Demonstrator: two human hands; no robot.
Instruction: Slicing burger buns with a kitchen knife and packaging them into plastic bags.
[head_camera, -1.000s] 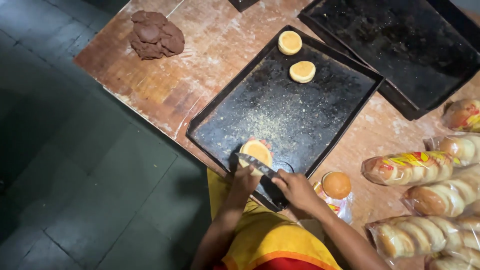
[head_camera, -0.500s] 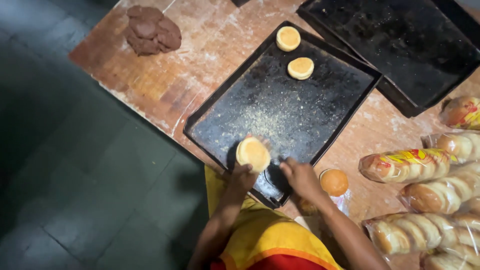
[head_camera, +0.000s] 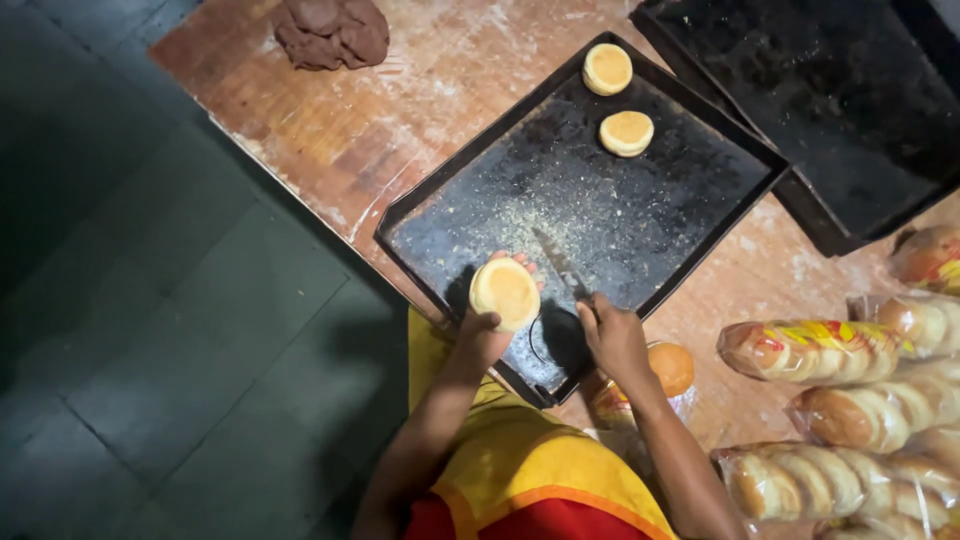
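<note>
1. Black, crumb-dusted metal made up the baking tray (head_camera: 640, 215) seen in the head view, set on a floured wooden table (head_camera: 420, 110).
2. A round, pale-golden bun (head_camera: 506, 292) was held just above the near corner of the tray by the left hand (head_camera: 487, 325), whose fingers were curled around the bun's edge from below.
3. A knife (head_camera: 556, 263) was gripped in the closed right hand (head_camera: 612, 335), its blade lying over the tray just beside the bun; whether blade and bun touched could not be told.
4. Two cut bun pieces (head_camera: 618, 100) were already laid at the far corner of the tray, well apart from the hands; the rest of the tray held only crumbs, so the work was judged to be at an early stage.
5. Much was left: several clear bags of buns (head_camera: 860, 400) were stacked on the table to the right, and an opened bag with one bun (head_camera: 668, 372) showing stood near the right wrist.
6. A second black tray (head_camera: 840, 110), holding nothing visible, lay beyond the first.
7. A lump of brown dough (head_camera: 330, 30) sat at the far end of the table.
</note>
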